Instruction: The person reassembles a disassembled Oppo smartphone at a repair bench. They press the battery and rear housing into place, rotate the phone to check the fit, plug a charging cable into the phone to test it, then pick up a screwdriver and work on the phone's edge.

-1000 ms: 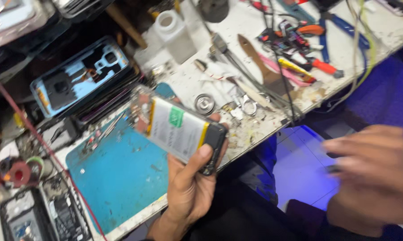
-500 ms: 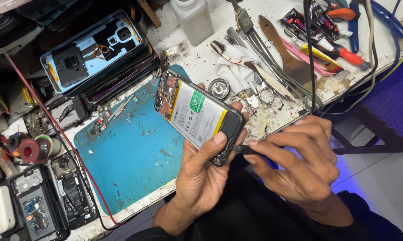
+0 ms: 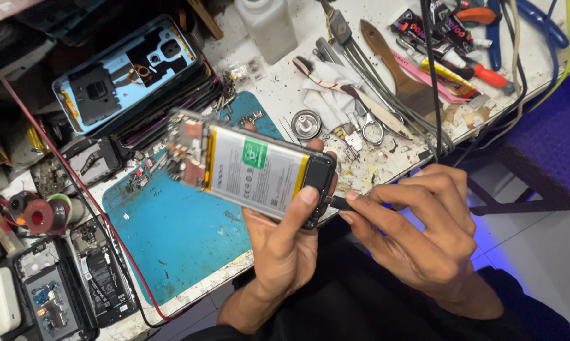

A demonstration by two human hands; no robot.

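The left hand (image 3: 285, 246) is gripping the opened phone (image 3: 253, 167) above the blue mat (image 3: 165, 233), back off, battery exposed. The right hand (image 3: 424, 233) is pinching a black plug (image 3: 340, 203) at its port; whether seated, I cannot tell.

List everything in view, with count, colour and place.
opened phone with exposed white battery: one, black-framed, held above the mat
black cable plug: one, at the phone's bottom edge
blue work mat: one, bench centre
light blue phone back cover: one, top left
white plastic bottle: one, top centre
small scissors: one, silver, right of the mat
wooden-handled brush: one, brown, upper right
left hand: holds the phone
right hand: pinches the plug
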